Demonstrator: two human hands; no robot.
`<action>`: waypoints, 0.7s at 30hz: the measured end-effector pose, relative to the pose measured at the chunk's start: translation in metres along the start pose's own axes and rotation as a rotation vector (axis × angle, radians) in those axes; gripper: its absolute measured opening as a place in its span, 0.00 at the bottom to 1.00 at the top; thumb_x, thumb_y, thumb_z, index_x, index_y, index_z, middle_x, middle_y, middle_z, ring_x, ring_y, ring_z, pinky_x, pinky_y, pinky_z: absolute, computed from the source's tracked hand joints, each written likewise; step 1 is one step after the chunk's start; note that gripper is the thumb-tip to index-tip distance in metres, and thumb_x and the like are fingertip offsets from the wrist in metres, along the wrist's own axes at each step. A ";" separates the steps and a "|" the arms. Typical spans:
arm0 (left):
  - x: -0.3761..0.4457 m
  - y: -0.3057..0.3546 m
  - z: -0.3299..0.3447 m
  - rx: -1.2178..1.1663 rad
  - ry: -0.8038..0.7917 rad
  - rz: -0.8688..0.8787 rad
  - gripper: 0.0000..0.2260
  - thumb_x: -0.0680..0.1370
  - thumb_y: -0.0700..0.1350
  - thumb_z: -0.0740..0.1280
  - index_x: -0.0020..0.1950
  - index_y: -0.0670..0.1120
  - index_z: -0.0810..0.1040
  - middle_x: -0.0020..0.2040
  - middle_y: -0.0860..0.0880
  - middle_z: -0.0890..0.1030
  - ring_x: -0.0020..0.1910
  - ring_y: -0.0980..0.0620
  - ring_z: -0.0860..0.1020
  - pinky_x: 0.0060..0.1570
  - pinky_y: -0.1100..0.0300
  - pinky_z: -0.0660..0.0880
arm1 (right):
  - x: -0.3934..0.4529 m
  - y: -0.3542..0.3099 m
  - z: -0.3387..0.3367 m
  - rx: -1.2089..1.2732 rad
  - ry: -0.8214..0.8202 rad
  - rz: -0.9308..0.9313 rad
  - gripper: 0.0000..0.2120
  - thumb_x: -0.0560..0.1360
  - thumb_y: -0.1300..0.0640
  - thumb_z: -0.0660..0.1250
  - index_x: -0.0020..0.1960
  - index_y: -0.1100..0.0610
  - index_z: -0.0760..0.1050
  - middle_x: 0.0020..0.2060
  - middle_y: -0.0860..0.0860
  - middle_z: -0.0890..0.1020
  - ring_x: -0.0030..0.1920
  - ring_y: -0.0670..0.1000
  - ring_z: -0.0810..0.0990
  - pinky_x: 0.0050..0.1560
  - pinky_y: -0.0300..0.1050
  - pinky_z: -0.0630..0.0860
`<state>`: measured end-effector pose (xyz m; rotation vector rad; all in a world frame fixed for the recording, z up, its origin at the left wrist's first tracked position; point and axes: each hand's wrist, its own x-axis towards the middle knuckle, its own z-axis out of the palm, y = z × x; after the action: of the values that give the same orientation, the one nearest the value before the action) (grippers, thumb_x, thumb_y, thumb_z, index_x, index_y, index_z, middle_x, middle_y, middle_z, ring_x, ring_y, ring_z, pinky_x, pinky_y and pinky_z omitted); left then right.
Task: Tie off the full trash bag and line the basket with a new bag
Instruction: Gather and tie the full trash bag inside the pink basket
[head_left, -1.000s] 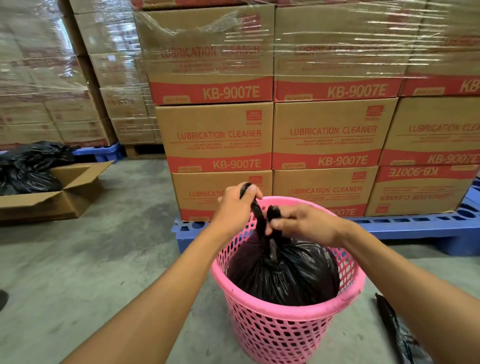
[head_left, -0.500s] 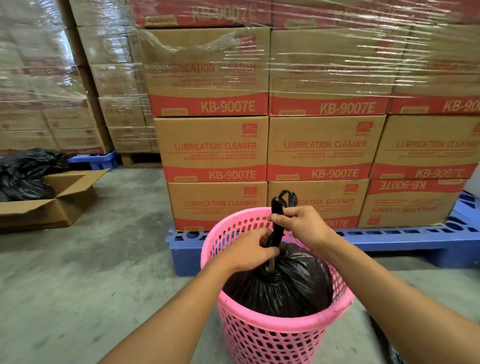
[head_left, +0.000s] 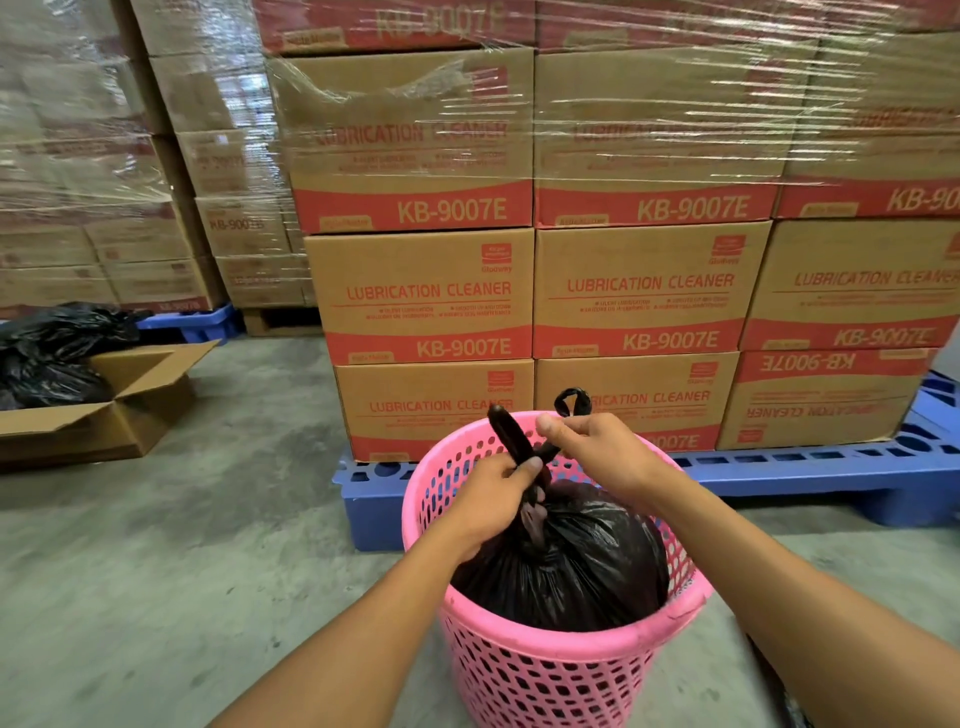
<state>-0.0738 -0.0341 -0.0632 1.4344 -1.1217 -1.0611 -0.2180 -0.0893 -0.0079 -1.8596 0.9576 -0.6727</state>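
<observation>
Gripping: both bare hands pinch the gathered top of the black trash bag (head_left: 561, 561)
Left hand (head_left: 493, 499): clenched around the bag's twisted neck, just above the bulging body, thumb pressed on the plastic
Right hand (head_left: 597, 457): higher and to the right, fingers closed on one black handle strip (head_left: 571, 402), whose loop pokes up above the knuckles
Second strip (head_left: 511, 434): sticks up tilted between the two hands
Bag position: sits inside the pink basket (head_left: 545, 670), filling it to near the rim
Basket position: stands on the grey concrete floor (head_left: 171, 545), just in front of the blue pallet (head_left: 810, 467)
Pallet load: stacked cartons (head_left: 639, 291) printed LUBRICATION CLEANER, the upper rows under clear wrap
Far left: open cardboard box (head_left: 130, 395) holding more black plastic (head_left: 47, 353)
</observation>
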 end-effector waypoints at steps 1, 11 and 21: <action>-0.001 0.000 -0.001 -0.036 -0.002 -0.019 0.10 0.83 0.46 0.60 0.46 0.44 0.78 0.39 0.45 0.81 0.31 0.52 0.80 0.31 0.61 0.76 | 0.000 0.003 -0.002 -0.094 0.009 -0.017 0.14 0.78 0.50 0.65 0.53 0.58 0.84 0.47 0.50 0.85 0.50 0.48 0.82 0.46 0.38 0.75; 0.002 0.007 -0.010 -0.028 -0.060 -0.257 0.10 0.81 0.47 0.62 0.58 0.46 0.79 0.44 0.49 0.86 0.38 0.57 0.83 0.32 0.58 0.57 | -0.002 0.006 -0.016 -0.434 0.161 -0.063 0.08 0.77 0.57 0.67 0.49 0.58 0.84 0.56 0.61 0.79 0.61 0.62 0.74 0.55 0.48 0.70; 0.000 0.009 -0.010 -0.225 -0.006 -0.382 0.03 0.74 0.42 0.73 0.44 0.50 0.80 0.41 0.50 0.83 0.31 0.57 0.76 0.30 0.59 0.56 | -0.010 0.014 -0.022 -0.419 -0.291 0.102 0.05 0.75 0.58 0.69 0.41 0.56 0.81 0.32 0.53 0.81 0.33 0.47 0.77 0.37 0.40 0.72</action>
<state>-0.0655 -0.0332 -0.0533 1.4951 -0.7177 -1.4102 -0.2451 -0.0949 -0.0113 -2.1784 1.0451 -0.1333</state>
